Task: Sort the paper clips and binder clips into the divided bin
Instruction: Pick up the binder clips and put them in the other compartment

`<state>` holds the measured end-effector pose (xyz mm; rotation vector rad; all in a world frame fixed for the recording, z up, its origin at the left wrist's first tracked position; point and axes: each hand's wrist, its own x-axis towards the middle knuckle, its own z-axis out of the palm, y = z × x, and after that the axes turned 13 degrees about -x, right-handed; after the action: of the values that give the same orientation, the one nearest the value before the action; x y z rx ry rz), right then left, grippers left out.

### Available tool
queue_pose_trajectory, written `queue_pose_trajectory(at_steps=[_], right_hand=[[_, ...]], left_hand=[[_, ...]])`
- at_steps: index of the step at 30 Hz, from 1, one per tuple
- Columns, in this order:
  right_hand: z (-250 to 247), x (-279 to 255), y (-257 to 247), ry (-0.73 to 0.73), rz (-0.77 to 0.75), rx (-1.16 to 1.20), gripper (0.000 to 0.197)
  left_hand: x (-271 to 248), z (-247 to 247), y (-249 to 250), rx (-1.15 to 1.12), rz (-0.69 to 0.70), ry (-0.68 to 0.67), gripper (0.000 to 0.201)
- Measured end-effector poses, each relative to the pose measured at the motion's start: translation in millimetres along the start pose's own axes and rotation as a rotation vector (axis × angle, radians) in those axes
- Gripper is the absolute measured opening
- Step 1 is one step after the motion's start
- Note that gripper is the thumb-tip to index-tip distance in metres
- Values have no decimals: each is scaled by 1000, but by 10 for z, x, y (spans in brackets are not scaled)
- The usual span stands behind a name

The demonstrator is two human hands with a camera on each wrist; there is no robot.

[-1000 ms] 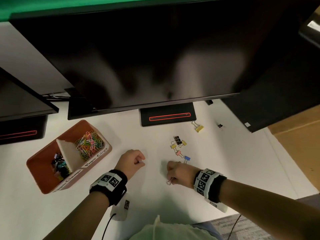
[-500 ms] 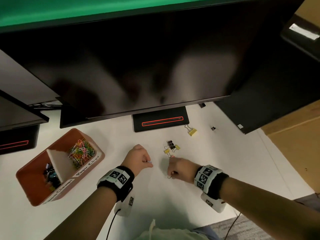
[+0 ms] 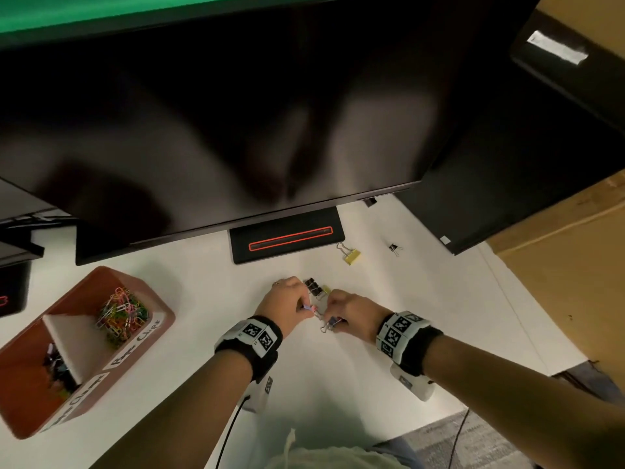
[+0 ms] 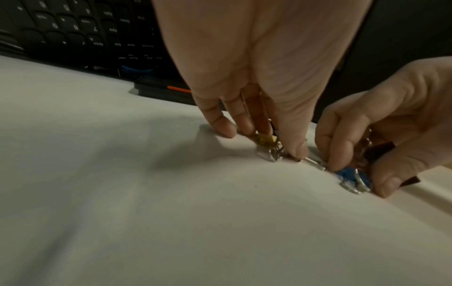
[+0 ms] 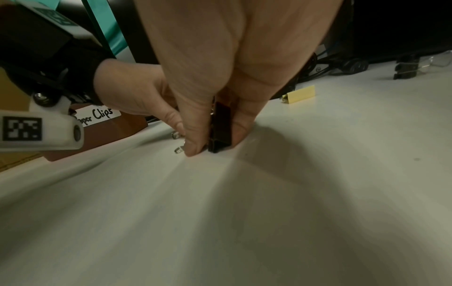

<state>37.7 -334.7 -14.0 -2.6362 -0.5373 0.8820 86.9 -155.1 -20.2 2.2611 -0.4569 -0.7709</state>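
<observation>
Two hands are working side by side over a small cluster of clips on the white desk. Head view: the left hand is pinching a small pink binder clip; the right hand is pinching a blue metal binder clip; the terracotta divided bin is sitting well to the left of both. Left wrist view: a yellow clip is lying under the left fingertips. Right wrist view: a black binder clip is being gripped upright between thumb and finger. Risk: with several clips gathered at once, one may be slipping free in transit, or wire handles may be tangling.
</observation>
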Motion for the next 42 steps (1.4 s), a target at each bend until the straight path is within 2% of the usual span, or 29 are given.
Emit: queue_pose_trajectory(at_steps=[7,11,17,19,21,23,25,27,31,35,39,42], right_hand=[[-37,79,14,-51,11,-5,18],[-40,53,22,-32,-1,7,15],[-59,-9,87,-22,7,64,13],[-122,-10,136,20,61,127,19],[-214,23,162,53,116,174,37],[-284,93,168,44,135,118,53],[-311,178,158,9,134,52,56],[-309,240,168,-10,124,29,51],[-302,253,176,27,127,18,31],[-267,210,203,51,129,20,26],[-250,177,212,59,122,17,24],[-218,156,206,65,119,14,20]], left_hand=[[-28,-17,-60,-20,-69,-21,20],[-89,-33,-134,-59,-93,-10,19],[-244,10,-245,-191,-127,103,12],[-277,20,-276,-200,-132,113,13],[-310,19,-290,-211,-137,123,13],[-340,21,-305,-212,-134,126,15],[-372,12,-302,-228,-142,113,21],[-386,4,-301,-233,-152,99,20],[-435,-10,-293,-80,-163,45,8],[-425,-1,-189,-75,-93,-1,7],[-306,72,-58,-116,-2,-72,30],[-221,107,-19,-109,-22,-138,46]])
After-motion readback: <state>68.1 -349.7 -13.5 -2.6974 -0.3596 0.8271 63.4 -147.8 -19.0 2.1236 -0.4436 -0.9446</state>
